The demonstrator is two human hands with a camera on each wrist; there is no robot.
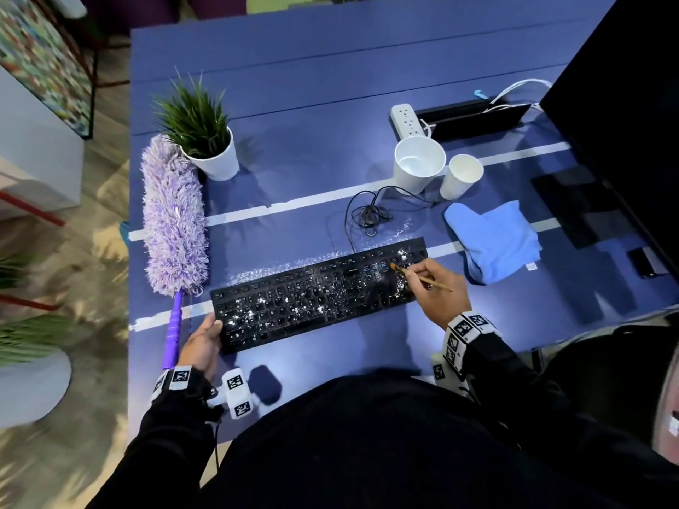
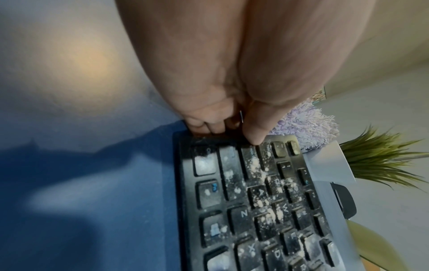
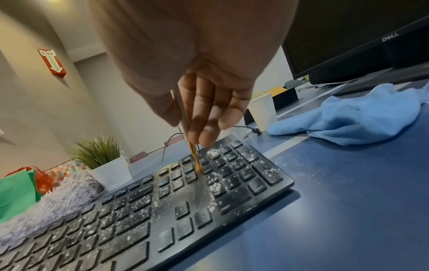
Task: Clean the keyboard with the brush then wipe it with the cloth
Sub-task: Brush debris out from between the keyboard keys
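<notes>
Centrally on the blue table (image 1: pixel 301 115), a powder-dusted black keyboard (image 1: pixel 316 295) is gripped at its left end by the left hand (image 1: pixel 202 343). A thin brush (image 1: pixel 419 278) is pinched by the right hand (image 1: pixel 437 288), bristles on the right-side keys. A blue cloth (image 1: pixel 492 240) is lying just beyond.

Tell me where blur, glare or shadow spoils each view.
Head view: floor at the left edge smeared, white glare on the keyboard. Left wrist: left hand soft and close, dark shadow across the table. Right wrist: right hand blurred, brush fairly sharp.

Purple duster (image 1: pixel 173 218) beside potted plant (image 1: pixel 200 130); two white cups (image 1: pixel 419 167).
</notes>
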